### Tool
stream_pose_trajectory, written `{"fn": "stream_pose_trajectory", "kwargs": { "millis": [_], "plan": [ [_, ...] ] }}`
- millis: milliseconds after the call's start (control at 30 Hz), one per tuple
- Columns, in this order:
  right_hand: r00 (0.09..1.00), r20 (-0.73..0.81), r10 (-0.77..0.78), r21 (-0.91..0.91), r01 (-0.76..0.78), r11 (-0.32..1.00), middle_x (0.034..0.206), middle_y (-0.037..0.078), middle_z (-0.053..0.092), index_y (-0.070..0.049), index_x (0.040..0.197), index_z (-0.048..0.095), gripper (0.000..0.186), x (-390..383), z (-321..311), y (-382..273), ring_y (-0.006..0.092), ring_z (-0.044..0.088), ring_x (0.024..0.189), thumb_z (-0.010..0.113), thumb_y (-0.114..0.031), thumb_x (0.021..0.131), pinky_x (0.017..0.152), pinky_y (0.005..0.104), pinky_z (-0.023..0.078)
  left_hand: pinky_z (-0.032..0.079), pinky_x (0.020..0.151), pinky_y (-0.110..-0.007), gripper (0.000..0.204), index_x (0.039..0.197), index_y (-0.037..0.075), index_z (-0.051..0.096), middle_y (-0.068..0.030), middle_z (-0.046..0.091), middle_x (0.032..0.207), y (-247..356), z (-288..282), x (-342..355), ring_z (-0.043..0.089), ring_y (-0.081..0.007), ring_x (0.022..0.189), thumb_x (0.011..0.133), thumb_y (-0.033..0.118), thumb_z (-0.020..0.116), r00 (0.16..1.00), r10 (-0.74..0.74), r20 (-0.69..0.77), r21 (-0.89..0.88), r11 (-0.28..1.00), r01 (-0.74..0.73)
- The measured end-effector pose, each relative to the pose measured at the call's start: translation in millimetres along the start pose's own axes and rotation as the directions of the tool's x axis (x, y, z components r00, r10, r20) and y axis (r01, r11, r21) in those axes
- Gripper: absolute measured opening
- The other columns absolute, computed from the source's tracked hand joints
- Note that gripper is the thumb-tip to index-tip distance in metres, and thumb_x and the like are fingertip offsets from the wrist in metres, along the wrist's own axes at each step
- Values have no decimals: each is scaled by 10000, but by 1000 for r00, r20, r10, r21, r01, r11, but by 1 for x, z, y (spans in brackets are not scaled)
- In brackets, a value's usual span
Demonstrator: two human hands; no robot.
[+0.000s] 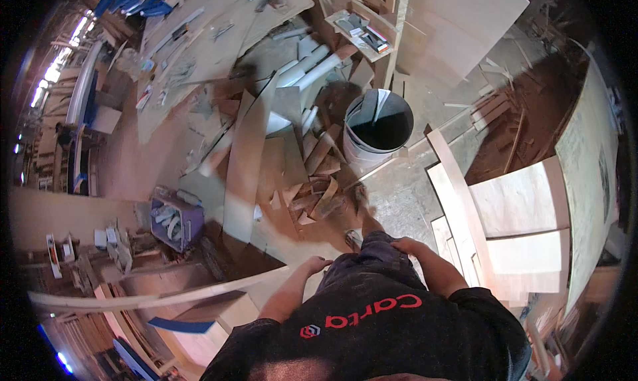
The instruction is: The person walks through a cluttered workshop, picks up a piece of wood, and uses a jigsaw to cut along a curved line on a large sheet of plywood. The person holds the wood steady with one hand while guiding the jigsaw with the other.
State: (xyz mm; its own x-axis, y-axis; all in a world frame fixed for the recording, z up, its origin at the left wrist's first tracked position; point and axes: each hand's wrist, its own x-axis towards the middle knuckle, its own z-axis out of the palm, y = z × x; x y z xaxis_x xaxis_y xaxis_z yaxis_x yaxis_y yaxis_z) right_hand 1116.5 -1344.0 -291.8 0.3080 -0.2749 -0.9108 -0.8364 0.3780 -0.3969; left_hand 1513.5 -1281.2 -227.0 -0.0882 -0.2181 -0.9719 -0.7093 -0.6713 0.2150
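1. Currently my left hand (315, 265) is in the lower middle of the frame, just beside my dark shorts (369, 256). Its fingers point inward, toward the cloth; I cannot tell whether they are open or closed.
2. My right hand (409, 246) lies a little higher and to the right, its fingers against the shorts at the thigh. I cannot tell whether they pinch the cloth or only rest on it.
3. The shorts sit at lower centre, between my two hands and above my black shirt (412, 334), which fills the bottom of the frame.
4. Past my shoe (353, 240), wood scraps (318, 201) lie in a loose heap at the centre. A long board (240, 181) runs along the heap's left side.
5. A pale bucket (362, 152) with a dark inside stands upright just above centre; something light-coloured leans in it.
6. White rolls (320, 71) lie slanted to the bucket's upper left, and a small tray (351, 44) of tools is at upper middle.
7. At left, a purple crate (193, 227) holds pale pieces.
8. Light panels (522, 201) fill the right of the frame, well apart from the bucket, with a big curved-looking sheet (586, 168) beyond them.
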Motion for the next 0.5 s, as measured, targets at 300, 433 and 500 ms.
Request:
{"fn": "stream_pose_trajectory", "kwargs": {
  "millis": [300, 433, 500],
  "plan": [
    [987, -149, -61, -20, 59, 998, 1193, 185, 684, -48, 1211, 689, 610, 0, -38, 113, 391, 675, 1007, 651, -564, 888, 728, 567, 586, 498, 980, -440, 654, 1171, -60, 683, -259, 686, 1184, -14, 42, 16, 650, -385, 1132, 887, 527, 635, 960, 171, -223, 77, 984, -158],
    [948, -61, 312, 363, -271, 892, 1080, 192, 702, 5, 1148, 691, 582, -48, -31, 110, 392, 685, 914, 649, -522, 903, 689, 582, 587, 525, 864, -469, 582, 937, -30, 735, -253, 719, 968, -42, 40, 18, 688, -399, 965, 880, 539, 628, 974, 64, -217, 138, 990, -34],
    [954, -7, 299, 397, -272, 877, 1146, 150, 683, -25, 1192, 673, 549, -66, -43, 143, 366, 659, 959, 659, -495, 908, 735, 608, 572, 528, 865, -458, 590, 946, -31, 736, -256, 717, 971, -3, 39, 25, 688, -392, 966, 879, 545, 627, 966, 85, -244, 149, 988, -50]
  ]
}}
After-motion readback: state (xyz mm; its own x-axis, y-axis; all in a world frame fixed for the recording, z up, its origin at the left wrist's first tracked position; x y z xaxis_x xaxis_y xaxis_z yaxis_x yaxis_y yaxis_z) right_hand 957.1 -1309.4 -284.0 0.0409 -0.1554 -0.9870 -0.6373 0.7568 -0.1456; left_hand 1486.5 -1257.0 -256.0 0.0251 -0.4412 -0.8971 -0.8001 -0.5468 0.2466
